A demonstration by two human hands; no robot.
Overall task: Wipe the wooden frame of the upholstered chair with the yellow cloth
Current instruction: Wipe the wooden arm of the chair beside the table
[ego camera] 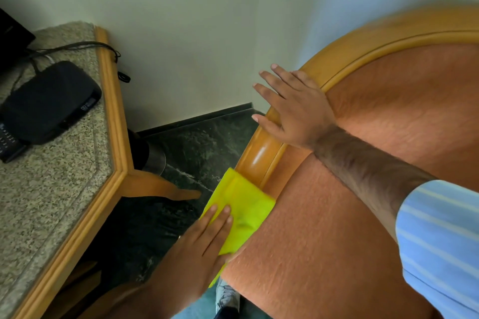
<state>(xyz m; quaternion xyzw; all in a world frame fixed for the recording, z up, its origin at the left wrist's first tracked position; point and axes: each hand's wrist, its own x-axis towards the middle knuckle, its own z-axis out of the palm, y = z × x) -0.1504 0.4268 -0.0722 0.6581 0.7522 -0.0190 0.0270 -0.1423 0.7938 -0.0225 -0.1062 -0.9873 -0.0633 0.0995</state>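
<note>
My left hand (207, 238) lies flat on the yellow cloth (242, 211), fingers straight and together, pressing it onto the wooden frame (261, 156) of the upholstered chair (363, 215) where the rail curves down beside the seat. I press with an open palm and pinch nothing, so the whole fold can bear on the wood as it slides along the rail. My right hand (293, 109) rests higher on the same rail, fingers spread and overhanging the outer edge, gripping nothing; I judge it is there to steady the chair (a light one may shift under a push). The two hands are well apart, with bare glossy wood between them. The granite-topped counter (51, 189) stands near on the left.
</note>
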